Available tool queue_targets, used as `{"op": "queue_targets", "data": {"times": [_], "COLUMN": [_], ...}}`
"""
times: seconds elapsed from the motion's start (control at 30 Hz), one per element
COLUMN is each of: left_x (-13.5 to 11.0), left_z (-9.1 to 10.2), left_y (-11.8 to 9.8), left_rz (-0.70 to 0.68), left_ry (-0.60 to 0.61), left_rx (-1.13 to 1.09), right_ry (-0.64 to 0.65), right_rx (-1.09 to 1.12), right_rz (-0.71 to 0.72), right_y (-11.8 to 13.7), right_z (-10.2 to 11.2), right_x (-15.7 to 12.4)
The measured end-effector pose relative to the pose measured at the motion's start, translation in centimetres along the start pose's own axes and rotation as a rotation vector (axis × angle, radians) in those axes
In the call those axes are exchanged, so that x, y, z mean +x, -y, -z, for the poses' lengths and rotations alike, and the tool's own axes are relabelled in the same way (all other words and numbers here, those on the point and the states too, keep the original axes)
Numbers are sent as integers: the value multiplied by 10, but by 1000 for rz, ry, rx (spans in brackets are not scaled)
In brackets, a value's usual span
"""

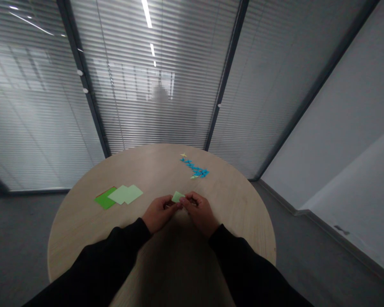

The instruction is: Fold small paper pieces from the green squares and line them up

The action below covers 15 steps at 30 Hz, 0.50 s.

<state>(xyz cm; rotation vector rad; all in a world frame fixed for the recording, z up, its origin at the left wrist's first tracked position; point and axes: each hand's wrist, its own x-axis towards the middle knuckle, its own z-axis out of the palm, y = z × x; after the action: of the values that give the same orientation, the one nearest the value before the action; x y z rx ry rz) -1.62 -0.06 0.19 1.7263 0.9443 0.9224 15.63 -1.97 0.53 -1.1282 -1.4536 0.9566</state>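
Our left hand (160, 214) and our right hand (200, 214) sit close together above the near part of a round, pale wood worktop (83, 230). The fingers of both are curled inward, and neither hand is spread open. Between their fingertips we pinch a small piece of pale green paper (178, 196), with one corner standing up just above our knuckles. Both hands have hold of it, but we cannot tell how it is folded beneath our fingers. Black sleeves (96, 260) cover our forearms.

A little way to the left of our hands lies a darker green sheet (104, 199), with a thin reddish edge showing along its upper side. It sits partly under two overlapping pale green square sheets (125, 194). Farther off, toward the far rim, small blue folded paper pieces (194, 169) form a crooked, scattered line. A small yellow paper star (183, 155) lies just beyond them, and a pale folded paper piece (194, 177) touches their lower end. Any printing on the paper is too small to make out, and we can read no words or brand name. Behind the worktop stand glass partitions with slatted blinds (160, 123), with a blurred shape showing through them. Grey carpet (19, 238) spreads around the worktop.
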Motion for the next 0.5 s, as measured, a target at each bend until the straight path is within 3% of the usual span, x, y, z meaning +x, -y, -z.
{"op": "queue_targets", "data": {"times": [0.5], "left_x": [-3], "left_z": [0], "left_y": [-6], "left_rz": [-38], "left_ry": [-8], "left_rx": [58], "right_ry": [4], "right_rx": [-28], "right_rz": [47], "right_y": [1], "right_z": [0], "right_x": [0]}}
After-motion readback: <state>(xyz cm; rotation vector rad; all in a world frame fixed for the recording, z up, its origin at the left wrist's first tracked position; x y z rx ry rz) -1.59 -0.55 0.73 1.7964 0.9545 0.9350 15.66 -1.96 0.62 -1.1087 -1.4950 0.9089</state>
